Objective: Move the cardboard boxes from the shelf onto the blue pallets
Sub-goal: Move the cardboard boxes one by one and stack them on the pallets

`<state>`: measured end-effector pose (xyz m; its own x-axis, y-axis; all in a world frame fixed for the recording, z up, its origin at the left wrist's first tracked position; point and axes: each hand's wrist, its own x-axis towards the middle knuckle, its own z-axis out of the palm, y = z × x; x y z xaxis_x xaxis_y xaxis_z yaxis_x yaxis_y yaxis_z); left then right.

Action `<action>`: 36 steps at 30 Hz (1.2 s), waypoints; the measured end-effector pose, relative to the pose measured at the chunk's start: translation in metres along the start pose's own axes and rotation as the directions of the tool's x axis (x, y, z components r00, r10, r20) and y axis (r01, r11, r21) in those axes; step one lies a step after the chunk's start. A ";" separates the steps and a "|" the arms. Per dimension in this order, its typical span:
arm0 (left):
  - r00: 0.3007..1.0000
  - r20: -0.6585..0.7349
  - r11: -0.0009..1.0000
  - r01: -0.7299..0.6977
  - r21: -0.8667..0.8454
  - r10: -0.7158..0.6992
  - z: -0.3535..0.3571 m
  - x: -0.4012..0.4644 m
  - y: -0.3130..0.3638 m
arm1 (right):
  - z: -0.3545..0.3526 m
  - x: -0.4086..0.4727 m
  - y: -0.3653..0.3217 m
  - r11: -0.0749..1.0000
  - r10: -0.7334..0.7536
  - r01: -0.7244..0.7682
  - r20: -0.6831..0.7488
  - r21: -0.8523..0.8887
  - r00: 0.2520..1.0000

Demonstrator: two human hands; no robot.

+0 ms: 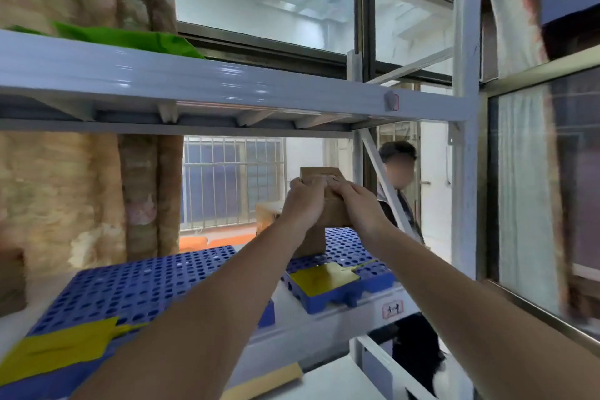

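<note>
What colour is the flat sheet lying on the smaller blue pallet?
Yellow. The sheet shows best in the head view, near the pallet's front edge.

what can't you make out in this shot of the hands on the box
Head view:
- The brown cardboard box: its front face is mostly covered by the left hand and right hand; the print near its top is blurred.
- Whether the box rests on the far blue perforated plastic pallet or is lifted: the left forearm hides its base.
- A second cardboard box behind: mostly hidden by the left hand.
- The near blue pallet: cut off by the bottom-left edge.

No readable text — red sticker [393, 309] on shelf beam [341, 321] illegible.
</note>
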<state>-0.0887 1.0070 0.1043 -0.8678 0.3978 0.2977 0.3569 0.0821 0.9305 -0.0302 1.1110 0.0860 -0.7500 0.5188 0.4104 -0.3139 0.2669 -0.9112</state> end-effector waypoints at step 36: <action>0.956 -0.257 0.968 0.188 0.167 -0.141 -0.017 0.106 -0.017 | 0.042 0.140 0.035 0.956 0.021 0.097 0.393 -0.278 0.919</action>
<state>-0.1926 1.0322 0.1241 -0.9689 0.1342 0.2079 0.2401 0.3071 0.9209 -0.1705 1.1593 0.1098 -0.9249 0.1633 0.3435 -0.2110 0.5311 -0.8206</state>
